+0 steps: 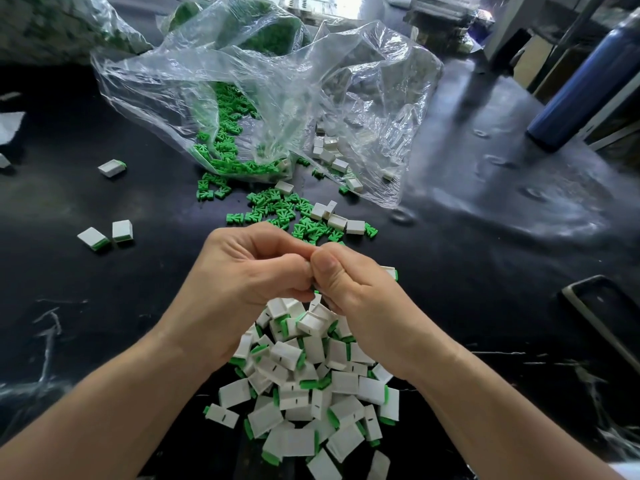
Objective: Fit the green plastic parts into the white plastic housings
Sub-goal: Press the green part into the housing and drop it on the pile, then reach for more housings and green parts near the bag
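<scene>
Heaped white housings (304, 393), small blocky shells with a dark slit on one face and green edges where inserts sit, lie on the black desk (485, 271) under both wrists. Above the heap, the left grip (249, 271) and right grip (349, 289) curl fingertip to fingertip. Whatever they pinch is hidden, so I cannot tell. Loose green parts (277, 209), flat and branched, spill from a clear bag (242, 81) farther off.

No text, label, brand or number can be read.
</scene>
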Motion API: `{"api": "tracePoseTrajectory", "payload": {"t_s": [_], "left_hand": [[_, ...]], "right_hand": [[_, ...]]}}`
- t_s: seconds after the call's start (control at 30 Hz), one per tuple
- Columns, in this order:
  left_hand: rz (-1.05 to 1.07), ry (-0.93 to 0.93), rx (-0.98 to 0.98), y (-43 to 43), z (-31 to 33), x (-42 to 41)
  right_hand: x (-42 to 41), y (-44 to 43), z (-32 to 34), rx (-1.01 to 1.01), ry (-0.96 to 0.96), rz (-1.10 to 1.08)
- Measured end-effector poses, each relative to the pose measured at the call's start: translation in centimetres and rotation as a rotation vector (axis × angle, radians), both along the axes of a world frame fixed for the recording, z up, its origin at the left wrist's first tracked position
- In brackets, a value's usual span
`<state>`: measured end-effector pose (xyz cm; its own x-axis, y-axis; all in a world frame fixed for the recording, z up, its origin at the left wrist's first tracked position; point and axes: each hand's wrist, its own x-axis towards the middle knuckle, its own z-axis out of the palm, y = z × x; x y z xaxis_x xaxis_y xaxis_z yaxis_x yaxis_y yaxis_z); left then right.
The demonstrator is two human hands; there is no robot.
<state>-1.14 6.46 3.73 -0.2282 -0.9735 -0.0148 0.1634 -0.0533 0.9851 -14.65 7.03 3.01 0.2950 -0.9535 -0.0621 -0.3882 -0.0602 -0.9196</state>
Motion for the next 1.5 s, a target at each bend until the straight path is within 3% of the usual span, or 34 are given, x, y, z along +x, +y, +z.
{"api": "tracePoseTrajectory", "payload": {"t_s": [0.33, 0.5, 0.67, 0.77, 0.9, 1.03, 1.2, 1.3, 1.5], "left_hand": [[-0.074, -0.012, -0.022, -0.2, 0.1, 0.0], [-0.002, -0.044, 0.020, -0.3, 0.0, 0.1], [0.060, -0.168, 0.001, -0.5, 0.0, 0.2], [-0.026, -0.299, -0.030, -0.2, -0.1, 0.2], [-0.076, -0.384, -0.060, 0.0, -0.1, 0.2], [0.030, -0.345, -0.071, -0.4, -0.1, 0.4], [0.244, -0.301, -0.034, -1.1, -0.5, 0.8], [0.313, -0.332, 0.018, -1.7, -1.1, 1.0], [0.311, -0.607, -0.061, -1.8, -2.2, 0.8]], "right_hand": [[-0.9, -0.4, 0.4, 0.059, -0.163, 0.040], [-2.4, -1.7, 0.6, 0.094, -0.114, -0.092], [-5.1, -4.1, -0.9, -0.126, 0.231, -0.419], [-5.7, -4.8, -1.8, -0.234, 0.457, -0.486], [-5.6, -5.4, -2.8, -0.225, 0.570, -0.466], [-5.3, -5.3, -3.0, -0.277, 0.604, -0.435], [-3.9, -4.6, -2.4, -0.418, 0.449, -0.345], [-3.3, -4.4, -2.7, -0.391, 0.536, -0.252], [-3.2, -4.4, -3.1, -0.296, 0.649, -0.211]]}}
